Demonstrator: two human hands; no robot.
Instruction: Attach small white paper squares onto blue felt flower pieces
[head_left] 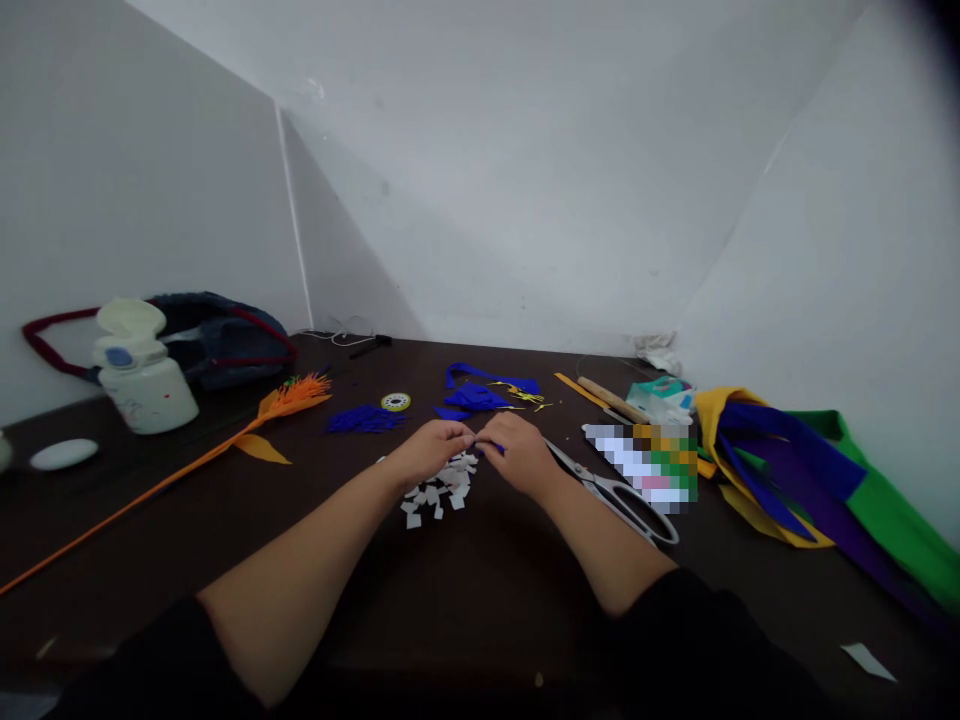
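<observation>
My left hand [433, 449] and my right hand [520, 452] meet fingertip to fingertip over the middle of the table. Both are closed in a pinch on a small piece of blue crepe paper [492, 447], mostly hidden by the fingers. Beneath and beside the left hand lie many small white paper scraps [439, 494]. Just beyond the hands are blue crepe paper pieces [474, 397] with thin yellow shreds [527, 396]. A bunch of fringed blue paper [365, 419] rests left of them, near a yellow-rimmed tape roll [395, 402]. Large scissors [611, 489] lie by my right forearm.
Leftward are an orange paper flower [247, 430] on a long stem, a white bottle [146, 385], a white oval object [64, 454] and a dark bag [217, 340]. Rightward are a wooden-handled tool [611, 400], a plastic packet [660, 400] and coloured crepe sheets [810, 470]. Walls enclose the table.
</observation>
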